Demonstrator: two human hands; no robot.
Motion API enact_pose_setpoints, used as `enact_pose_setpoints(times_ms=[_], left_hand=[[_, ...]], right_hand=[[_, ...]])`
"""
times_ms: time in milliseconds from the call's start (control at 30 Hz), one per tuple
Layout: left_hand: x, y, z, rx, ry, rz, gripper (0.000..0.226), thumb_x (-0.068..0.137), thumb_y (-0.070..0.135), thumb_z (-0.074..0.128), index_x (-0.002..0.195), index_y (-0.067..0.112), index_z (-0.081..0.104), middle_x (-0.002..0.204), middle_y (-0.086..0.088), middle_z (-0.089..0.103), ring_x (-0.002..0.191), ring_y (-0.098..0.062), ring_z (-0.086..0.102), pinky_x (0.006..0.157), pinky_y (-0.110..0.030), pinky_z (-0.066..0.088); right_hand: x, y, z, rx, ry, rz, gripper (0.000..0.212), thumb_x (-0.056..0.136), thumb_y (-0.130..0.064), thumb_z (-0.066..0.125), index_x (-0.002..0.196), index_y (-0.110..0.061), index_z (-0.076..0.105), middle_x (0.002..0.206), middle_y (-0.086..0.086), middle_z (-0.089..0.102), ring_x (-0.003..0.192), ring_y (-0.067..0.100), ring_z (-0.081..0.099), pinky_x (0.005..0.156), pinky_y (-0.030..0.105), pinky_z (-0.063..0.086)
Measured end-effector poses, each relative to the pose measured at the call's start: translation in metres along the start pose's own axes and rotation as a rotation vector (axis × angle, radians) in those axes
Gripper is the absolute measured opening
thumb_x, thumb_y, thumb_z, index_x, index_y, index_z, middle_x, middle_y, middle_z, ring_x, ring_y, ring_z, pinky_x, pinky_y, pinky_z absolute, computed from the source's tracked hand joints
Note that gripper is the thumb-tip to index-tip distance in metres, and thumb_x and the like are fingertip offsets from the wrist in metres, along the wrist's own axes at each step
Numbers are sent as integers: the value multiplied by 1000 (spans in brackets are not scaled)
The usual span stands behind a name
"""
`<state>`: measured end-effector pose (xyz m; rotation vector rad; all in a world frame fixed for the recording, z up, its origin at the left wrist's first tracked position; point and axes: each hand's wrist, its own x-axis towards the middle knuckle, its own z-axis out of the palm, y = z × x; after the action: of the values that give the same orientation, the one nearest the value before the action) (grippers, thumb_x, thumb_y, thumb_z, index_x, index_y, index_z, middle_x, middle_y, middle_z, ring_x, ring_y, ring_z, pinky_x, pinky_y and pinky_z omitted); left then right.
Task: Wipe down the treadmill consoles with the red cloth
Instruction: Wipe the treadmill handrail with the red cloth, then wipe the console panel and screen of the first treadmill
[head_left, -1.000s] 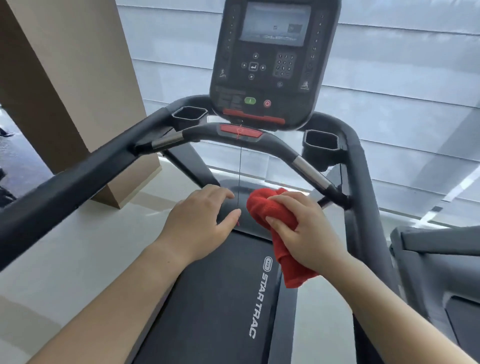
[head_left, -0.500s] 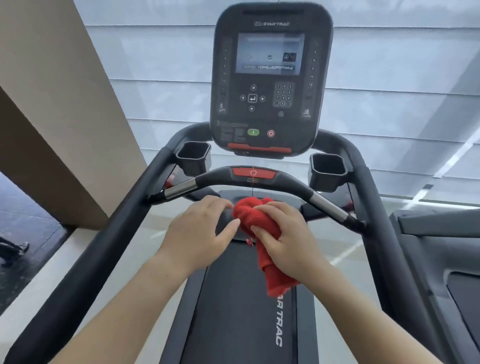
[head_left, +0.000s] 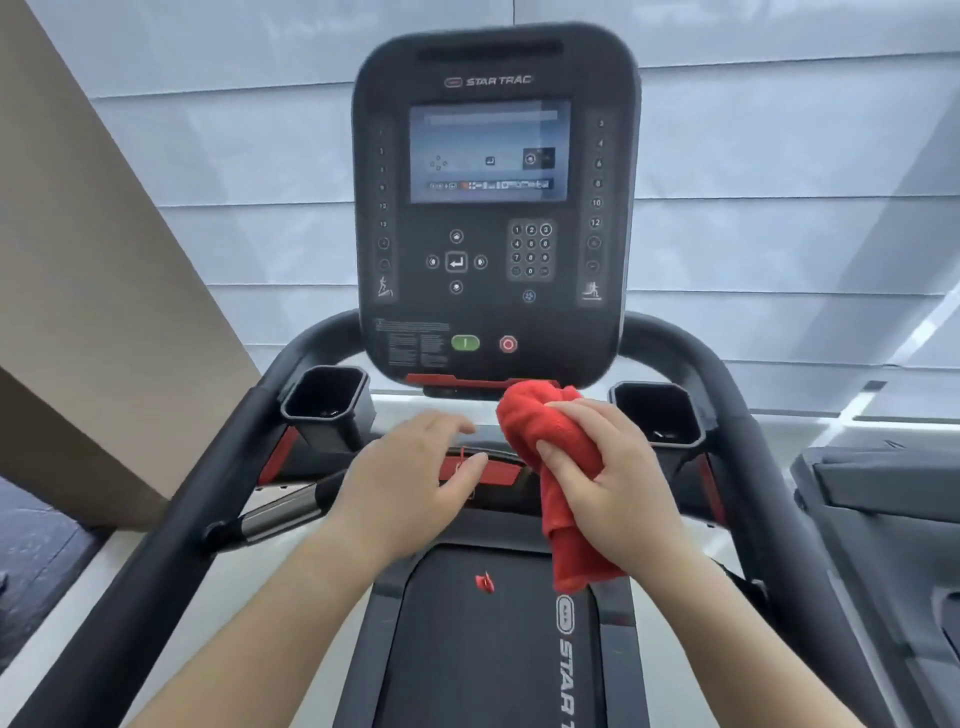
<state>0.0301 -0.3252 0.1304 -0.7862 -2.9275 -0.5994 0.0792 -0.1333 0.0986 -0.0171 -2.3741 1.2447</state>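
Red cloth (head_left: 558, 457) sits bunched in the right hand (head_left: 618, 488), whose grip is closed around it, its top just under the treadmill console (head_left: 493, 208) at six o'clock. At nine o'clock of the cloth, the left hand (head_left: 415, 473) hovers spread, empty, over the crossbar (head_left: 280, 512).

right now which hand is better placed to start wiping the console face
Right. The right hand already grips the red cloth, bunched just under the console. The left hand is empty, over the handlebar.
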Motion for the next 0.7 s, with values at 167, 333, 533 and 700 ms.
enact_pose_setpoints(times_ms=[167,333,533,700], left_hand=[[44,-22,0,-3,34,-59,32,89,45,47,117,29,52,116,15,55,107,-8,51,85,-31,45],[61,-65,-6,12,24,-153,33,89,46,47,117,31,51,116,18,53,106,-7,50,85,-28,44],[102,-115,-23,8,58,-167,33,89,45,48,118,30,52,120,15,53,111,-9,48,87,-29,42],[160,-151,-56,-12,91,-88,42,84,52,41,118,29,53,120,13,53,113,-11,48,92,-34,42]], right_hand=[[64,13,22,20,-52,-43,34,83,-34,59,114,-21,63,116,-8,58,119,13,48,103,32,36],[107,17,58,23,-129,-90,33,84,-36,59,113,-22,63,116,-9,59,117,13,50,101,40,38],[155,6,102,-25,-152,-162,32,84,-37,58,113,-24,63,116,-9,58,119,14,50,99,42,38],[205,-17,123,-98,-97,-186,37,83,-44,55,115,-27,61,119,-12,55,119,13,46,101,32,36]])
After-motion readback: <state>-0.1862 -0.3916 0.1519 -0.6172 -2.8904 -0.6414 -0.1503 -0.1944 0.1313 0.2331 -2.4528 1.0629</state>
